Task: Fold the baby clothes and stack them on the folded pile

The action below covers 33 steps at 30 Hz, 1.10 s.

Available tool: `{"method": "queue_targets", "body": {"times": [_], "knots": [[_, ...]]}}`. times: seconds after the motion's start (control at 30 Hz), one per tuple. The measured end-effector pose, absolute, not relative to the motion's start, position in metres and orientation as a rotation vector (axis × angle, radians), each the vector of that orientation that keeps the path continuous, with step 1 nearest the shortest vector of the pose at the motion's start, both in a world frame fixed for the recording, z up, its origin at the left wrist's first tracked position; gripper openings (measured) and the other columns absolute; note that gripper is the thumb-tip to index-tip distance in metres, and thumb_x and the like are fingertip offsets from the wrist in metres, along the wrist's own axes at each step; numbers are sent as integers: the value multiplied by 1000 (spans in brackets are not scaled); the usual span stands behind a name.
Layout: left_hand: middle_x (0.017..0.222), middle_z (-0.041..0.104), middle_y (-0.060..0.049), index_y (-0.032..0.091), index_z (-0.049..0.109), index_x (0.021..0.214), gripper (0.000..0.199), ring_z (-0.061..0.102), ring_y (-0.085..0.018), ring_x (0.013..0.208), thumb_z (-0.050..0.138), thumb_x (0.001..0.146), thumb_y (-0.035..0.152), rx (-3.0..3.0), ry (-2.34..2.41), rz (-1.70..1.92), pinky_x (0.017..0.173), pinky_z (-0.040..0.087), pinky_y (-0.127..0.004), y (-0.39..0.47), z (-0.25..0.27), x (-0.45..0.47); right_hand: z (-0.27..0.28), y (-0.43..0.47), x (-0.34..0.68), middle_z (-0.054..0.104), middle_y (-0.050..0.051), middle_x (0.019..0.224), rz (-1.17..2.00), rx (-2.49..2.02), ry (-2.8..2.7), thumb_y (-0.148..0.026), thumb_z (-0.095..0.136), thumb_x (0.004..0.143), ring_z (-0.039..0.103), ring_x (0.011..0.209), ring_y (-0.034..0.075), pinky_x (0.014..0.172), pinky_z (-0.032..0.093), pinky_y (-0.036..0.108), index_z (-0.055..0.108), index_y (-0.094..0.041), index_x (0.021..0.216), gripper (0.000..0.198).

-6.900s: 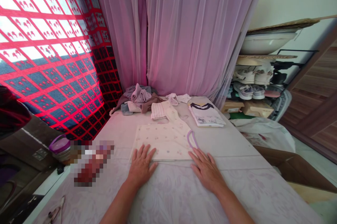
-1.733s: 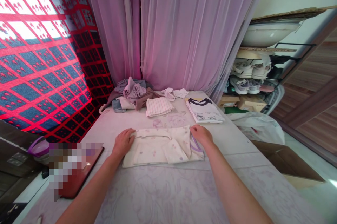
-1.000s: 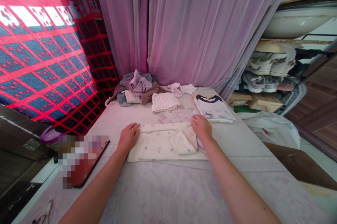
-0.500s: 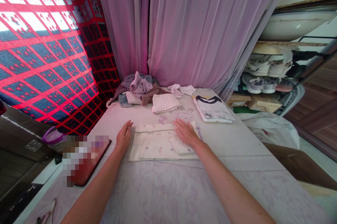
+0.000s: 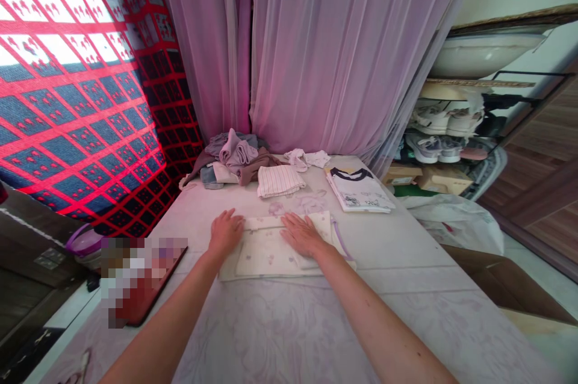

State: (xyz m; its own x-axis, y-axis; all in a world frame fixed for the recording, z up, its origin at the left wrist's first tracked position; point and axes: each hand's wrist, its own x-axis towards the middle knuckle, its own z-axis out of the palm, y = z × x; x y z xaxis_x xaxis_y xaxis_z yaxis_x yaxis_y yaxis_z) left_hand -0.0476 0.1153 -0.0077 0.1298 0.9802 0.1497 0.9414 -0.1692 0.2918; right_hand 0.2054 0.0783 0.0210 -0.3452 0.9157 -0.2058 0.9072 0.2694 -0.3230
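A cream garment with small heart prints (image 5: 266, 254) lies folded flat on the bed-like surface in front of me, a lilac trim showing at its right edge. My left hand (image 5: 226, 230) rests on its upper left corner, palm down with fingers stretched out. Flat on its middle-right part is my right hand (image 5: 301, 235), fingers spread, covering some of the cloth. Neither hand grips anything. Just beyond the garment sits a folded striped cloth (image 5: 280, 181).
A heap of mauve, brown and grey clothes (image 5: 235, 155) lies at the back left. Folded white shirts (image 5: 359, 190) are stacked at the right, near small pale garments (image 5: 307, 158). A red phone-like object (image 5: 151, 291), partly blurred out, lies left. Shoes (image 5: 447, 119) stand on a rack.
My left hand has moved right from beside the garment onto its upper left corner. My right hand has slid a little left across the cloth. The view has shifted slightly.
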Motion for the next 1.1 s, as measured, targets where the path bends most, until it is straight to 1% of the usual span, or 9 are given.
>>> {"method": "queue_targets", "body": {"times": [0.07,0.17,0.23,0.53,0.67,0.73,0.83,0.97,1.1], "knots": [[148,42,-5,28,57,129,41,31,-29,139,40,93,39,2412,1776,367,112,24,-52,111,-8,-28,23,80,199,16,4,158,633,-1741,-2517,-50,15,94,9,145,19,115,2,48,21,-20,151,64],[152,34,-4,32,42,140,48,26,-28,141,34,95,47,2467,1630,188,112,19,-54,104,-13,-8,20,82,204,14,4,158,651,-1752,-2530,-49,15,94,8,145,19,116,3,47,21,-19,151,64],[154,31,-4,34,38,143,51,24,-28,142,32,95,50,2462,1634,152,112,18,-55,102,-17,-5,17,82,219,14,4,158,637,-1832,-2485,-49,14,94,8,145,19,116,3,47,21,-18,151,65],[155,28,-5,34,36,143,52,22,-30,143,30,95,52,2449,1640,119,111,16,-59,104,-17,-8,-1,74,284,12,6,158,384,-2235,-2162,-45,18,95,10,145,21,115,8,52,22,-17,150,61],[153,30,-10,28,24,149,59,24,-29,142,29,95,51,2428,1658,102,111,15,-59,110,-16,-17,-10,74,280,14,6,158,336,-2222,-2123,-45,19,95,11,144,21,114,9,53,24,-18,149,60],[153,31,-12,25,25,149,62,25,-29,142,28,94,53,2407,1695,81,111,18,-56,114,-17,-28,-12,75,280,15,6,158,331,-2211,-2121,-45,20,95,11,144,22,114,9,53,25,-20,149,60],[154,30,-10,26,35,145,60,23,-29,142,29,93,55,2378,1759,72,110,23,-54,116,-18,-43,-13,75,281,16,6,158,318,-2195,-2121,-45,21,96,11,144,23,114,9,53,26,-21,149,59],[154,29,-8,28,35,145,61,21,-32,143,29,92,56,2313,1825,15,108,23,-59,114,-8,-47,-10,74,286,20,5,157,327,-2170,-2122,-41,22,96,15,144,22,114,12,53,29,-22,148,56],[153,30,-10,26,39,143,58,22,-33,142,31,92,54,2269,1866,-71,108,16,-64,109,10,-35,-8,67,298,36,2,151,384,-2068,-2044,-34,25,96,26,140,18,113,21,44,46,-27,139,48]]}}
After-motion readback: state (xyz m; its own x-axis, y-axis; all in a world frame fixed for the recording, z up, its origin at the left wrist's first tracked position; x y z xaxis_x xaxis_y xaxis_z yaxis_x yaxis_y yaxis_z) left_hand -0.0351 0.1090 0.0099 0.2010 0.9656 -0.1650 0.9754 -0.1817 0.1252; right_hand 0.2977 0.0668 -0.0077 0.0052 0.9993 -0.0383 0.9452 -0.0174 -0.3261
